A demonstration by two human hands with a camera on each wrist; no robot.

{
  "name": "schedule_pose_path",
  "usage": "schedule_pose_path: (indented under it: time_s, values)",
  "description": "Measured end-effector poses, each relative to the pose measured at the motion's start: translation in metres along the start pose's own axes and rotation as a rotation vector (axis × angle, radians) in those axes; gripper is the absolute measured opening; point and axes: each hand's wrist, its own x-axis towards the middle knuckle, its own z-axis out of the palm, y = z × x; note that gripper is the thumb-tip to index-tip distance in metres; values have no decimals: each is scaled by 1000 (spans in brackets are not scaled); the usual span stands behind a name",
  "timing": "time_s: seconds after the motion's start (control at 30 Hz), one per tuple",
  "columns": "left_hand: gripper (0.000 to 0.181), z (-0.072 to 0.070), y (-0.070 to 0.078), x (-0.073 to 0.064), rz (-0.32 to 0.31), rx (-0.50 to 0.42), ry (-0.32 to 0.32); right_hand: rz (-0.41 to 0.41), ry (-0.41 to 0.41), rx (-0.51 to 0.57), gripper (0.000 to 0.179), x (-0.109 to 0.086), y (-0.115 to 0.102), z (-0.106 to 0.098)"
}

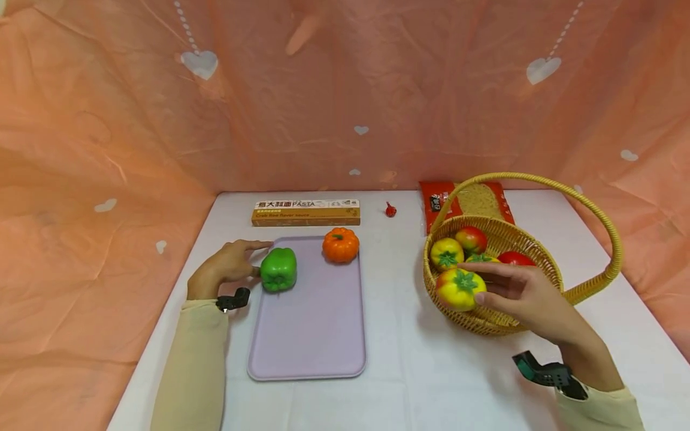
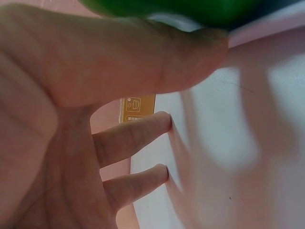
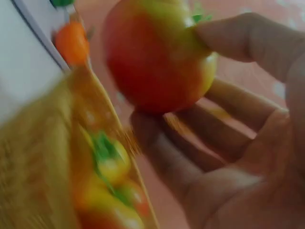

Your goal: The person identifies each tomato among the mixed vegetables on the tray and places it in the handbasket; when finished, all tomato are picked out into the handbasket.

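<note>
My right hand (image 1: 530,299) pinches a yellow-and-red tomato (image 1: 453,290) between thumb and fingers, over the near left part of a wicker basket (image 1: 485,323). In the right wrist view the tomato's red side (image 3: 147,62) faces the camera. Several more tomatoes (image 1: 447,254) lie in the basket. My left hand (image 1: 229,263) is at the far left corner of a pale purple tray (image 1: 309,335), its index finger stretched along the corner. Its thumb lies close beside a green bell pepper (image 1: 279,268) on the tray; two other fingertips (image 2: 162,121) reach down to the white tabletop.
A small orange pumpkin (image 1: 341,245) sits at the tray's far right corner. Behind the tray lies a pasta box (image 1: 305,214), with a small red item (image 1: 390,209) to its right. A red packet (image 1: 477,200) lies behind the basket, whose tall handle (image 1: 611,239) arches rightward.
</note>
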Motion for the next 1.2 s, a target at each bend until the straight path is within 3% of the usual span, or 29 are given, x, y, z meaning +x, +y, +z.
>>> schedule_pose_path:
  time_s: [0.2,0.33,0.47,0.73,1.0,1.2]
  values:
    - [77,0,0,0,-3,-12,-2,136,74,-164,44,-17,4,-22]
    - [77,1,0,0,-5,-14,3,252,80,-242,45,-18,7,-28]
    - [76,2,0,0,0,-17,10,315,60,-332,46,-18,9,-32]
    - [77,1,1,0,-14,-18,5,327,52,-456,43,-23,2,-37]
    - [77,0,1,1,-17,-15,-3,345,-12,-440,43,-25,3,-38]
    - [77,0,1,0,-17,-15,-6,299,-37,-390,41,-20,13,-28]
